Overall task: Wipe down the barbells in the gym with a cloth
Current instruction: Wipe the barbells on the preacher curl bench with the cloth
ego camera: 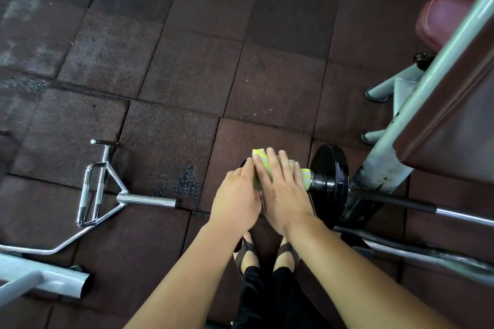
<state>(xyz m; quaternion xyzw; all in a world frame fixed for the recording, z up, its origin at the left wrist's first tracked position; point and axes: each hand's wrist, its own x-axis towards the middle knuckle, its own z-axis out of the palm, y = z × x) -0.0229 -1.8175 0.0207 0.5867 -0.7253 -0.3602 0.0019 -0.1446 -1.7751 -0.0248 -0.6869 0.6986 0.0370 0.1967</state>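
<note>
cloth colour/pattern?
Yellow-green with pale grey-white stripes; the cloth shows in the head view, under both hands.

Floor (187,61): dark reddish-brown rubber tiles.
Right: maroon padded bench (449,120) on a pale grey frame (387,157).
Lower left: grey tube (53,278).

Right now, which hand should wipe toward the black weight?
Probably the right hand: it lies flat over the yellow-green cloth, nearer the black weight plate; the left hand touches the cloth's other end.

Yellow-green cloth (263,165) with pale stripes, black weight plate (331,181), chrome bar (101,189), dark reddish-brown speckled floor tiles (187,61)
</note>
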